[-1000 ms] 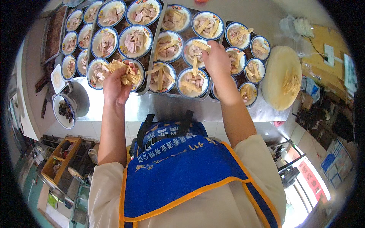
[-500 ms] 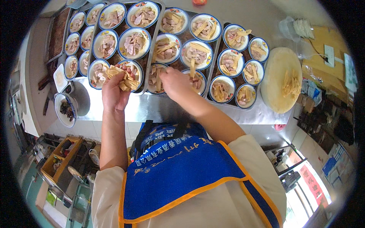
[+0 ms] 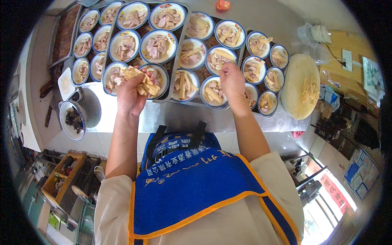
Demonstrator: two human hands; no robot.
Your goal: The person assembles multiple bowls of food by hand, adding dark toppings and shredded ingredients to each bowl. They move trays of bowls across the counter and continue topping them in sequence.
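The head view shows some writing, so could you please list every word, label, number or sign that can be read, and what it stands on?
Blue apron: rows of white and gold lettering; I won't copy the wording.
Red banner at lower right: dark characters, likewise not copied.
Blue-and-white board at right: any print is too small to read.
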